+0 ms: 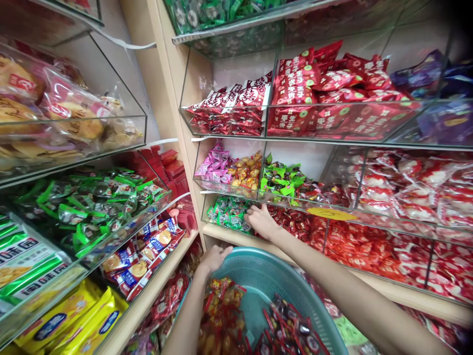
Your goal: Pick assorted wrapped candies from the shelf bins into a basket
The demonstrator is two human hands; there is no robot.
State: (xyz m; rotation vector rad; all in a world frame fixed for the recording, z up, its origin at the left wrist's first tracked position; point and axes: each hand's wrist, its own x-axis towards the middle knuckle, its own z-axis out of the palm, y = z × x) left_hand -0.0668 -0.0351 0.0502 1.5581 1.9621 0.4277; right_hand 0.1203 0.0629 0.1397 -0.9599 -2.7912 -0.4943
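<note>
My left hand (216,260) is closed over the far rim of a teal plastic basket (306,282). Inside the basket lie amber-coloured wrapped sweets (223,315) on the left and dark sweets in red-edged wrappers (290,328) on the right. Beyond the rim, my right hand (263,223) reaches into a low clear bin, its fingers slightly bent and a little apart, by green-wrapped sweets (229,213). I see nothing held in it, though the fingertips are partly lost among the wrappers. Dark red wrapped sweets (291,221) lie just right of that hand.
Clear-fronted shelves hold pink sweets (214,163), bright green sweets (283,180) and red packets (295,93) above my hands. A yellow oval label (331,213) hangs on a shelf front. A wooden post (172,84) separates the left shelves, with yellow packets (74,323) low down.
</note>
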